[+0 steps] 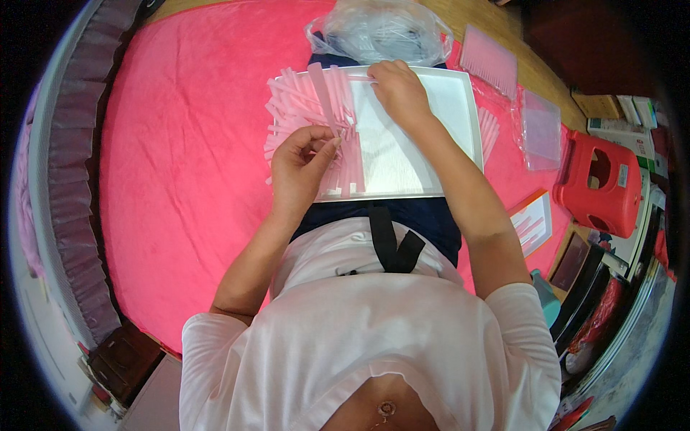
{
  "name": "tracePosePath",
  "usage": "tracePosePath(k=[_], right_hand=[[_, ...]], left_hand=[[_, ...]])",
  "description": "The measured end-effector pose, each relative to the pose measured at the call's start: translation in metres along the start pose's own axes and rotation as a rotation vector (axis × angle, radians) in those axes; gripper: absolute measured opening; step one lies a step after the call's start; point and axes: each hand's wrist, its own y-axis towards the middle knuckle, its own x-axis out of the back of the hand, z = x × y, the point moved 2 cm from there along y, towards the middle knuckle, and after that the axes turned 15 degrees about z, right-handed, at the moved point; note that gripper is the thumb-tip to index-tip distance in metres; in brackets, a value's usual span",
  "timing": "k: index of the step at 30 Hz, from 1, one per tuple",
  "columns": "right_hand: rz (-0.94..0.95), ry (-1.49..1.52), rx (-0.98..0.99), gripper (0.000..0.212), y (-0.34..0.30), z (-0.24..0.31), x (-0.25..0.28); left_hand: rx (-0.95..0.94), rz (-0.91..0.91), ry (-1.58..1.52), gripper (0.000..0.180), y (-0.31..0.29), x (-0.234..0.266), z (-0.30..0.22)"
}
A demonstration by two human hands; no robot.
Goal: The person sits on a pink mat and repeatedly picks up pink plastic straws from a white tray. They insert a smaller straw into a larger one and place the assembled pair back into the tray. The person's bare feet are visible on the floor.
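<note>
A white shallow tray [420, 169] lies across my lap. Many thin pink sticks [295, 100], which look like tubes, are heaped over its left side, some jutting past the rim. My left hand [300, 164] is closed at the near side of the heap, thumb and forefinger pinching the lower end of a wider, flat pink strip [322, 93] that points away from me. At the tray's far edge, my right hand [399, 90] has its fingers closed. A thin pink stick [361, 77] reaches to its fingertips; the grip itself is partly hidden.
Beyond the tray sits a crumpled clear plastic bag [381, 32]. To the right are a pack of pink sticks [489, 61], a flat clear packet [540, 129], a white box with orange edges [530, 223] and a red plastic stool [611, 183]. Pink cloth [194, 179] spreads underneath.
</note>
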Motion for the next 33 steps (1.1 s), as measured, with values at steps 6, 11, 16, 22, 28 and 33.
tracePosePath(k=[6,11,16,22,28,33], right_hand=[[0.050,-0.091,-0.031,0.014,-0.002,-0.002,0.001],[0.187,-0.023,-0.175,0.015,-0.033,-0.013,0.021],[0.252,0.818,-0.310,0.022,-0.064,-0.017,0.041],[0.118,1.354,-0.141,0.024,-0.067,0.012,0.075],[-0.051,1.326,0.058,0.023,-0.060,0.044,0.108],[-0.082,1.269,0.099,0.024,-0.058,0.053,0.109]], left_hand=[[0.032,0.005,-0.038,0.013,0.000,-0.002,-0.004],[0.012,0.008,-0.055,0.013,0.001,-0.006,0.000],[0.063,0.104,0.024,0.011,0.000,-0.008,0.010],[0.046,0.194,0.182,0.013,-0.003,-0.015,0.007],[0.050,0.213,0.285,0.011,-0.004,-0.018,-0.001],[0.023,0.206,0.270,0.012,-0.004,-0.020,-0.001]])
